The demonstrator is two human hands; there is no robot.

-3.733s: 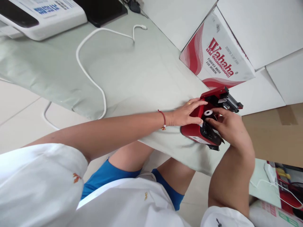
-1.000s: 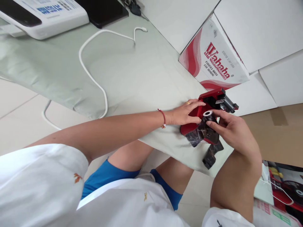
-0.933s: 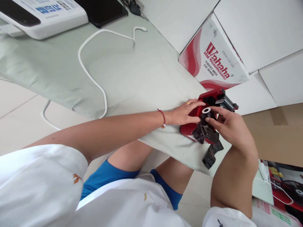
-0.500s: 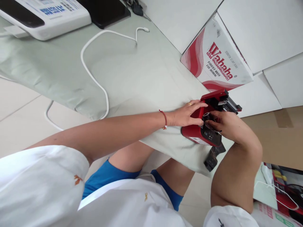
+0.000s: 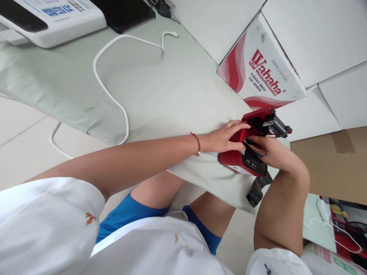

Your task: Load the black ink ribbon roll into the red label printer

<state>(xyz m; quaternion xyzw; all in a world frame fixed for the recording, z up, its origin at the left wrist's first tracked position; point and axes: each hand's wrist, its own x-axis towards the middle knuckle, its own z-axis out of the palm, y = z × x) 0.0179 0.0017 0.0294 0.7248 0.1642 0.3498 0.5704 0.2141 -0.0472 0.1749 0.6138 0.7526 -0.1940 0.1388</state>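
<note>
A red boxy device [image 5: 231,160], which looks like a small label printer, stands on the cloth-covered surface with its lid [image 5: 258,112] swung up. My left hand [image 5: 222,139] holds the near body of it, thumb and fingers spread across the edge of the opening. Inside the black compartment are the bent fingers of my right hand [image 5: 275,151], pinched around a dark, shiny piece that is mostly hidden. A black panel with small buttons [image 5: 254,164] shows below them. Beside the device, a dark strip-like piece [image 5: 255,194] lies near the surface's edge.
Behind the device stands a Wahaha water carton [image 5: 263,72] among white boxes. A white cable [image 5: 114,99] curls across the pale green cloth [image 5: 169,91]. A white device [image 5: 71,30], a black phone [image 5: 126,15] and keys [image 5: 163,8] lie at the upper left. Brown cardboard [image 5: 327,164] is at right.
My right hand has shifted slightly within the compartment, and the white ring seen by its fingertips is now out of sight. My left hand keeps its place on the device.
</note>
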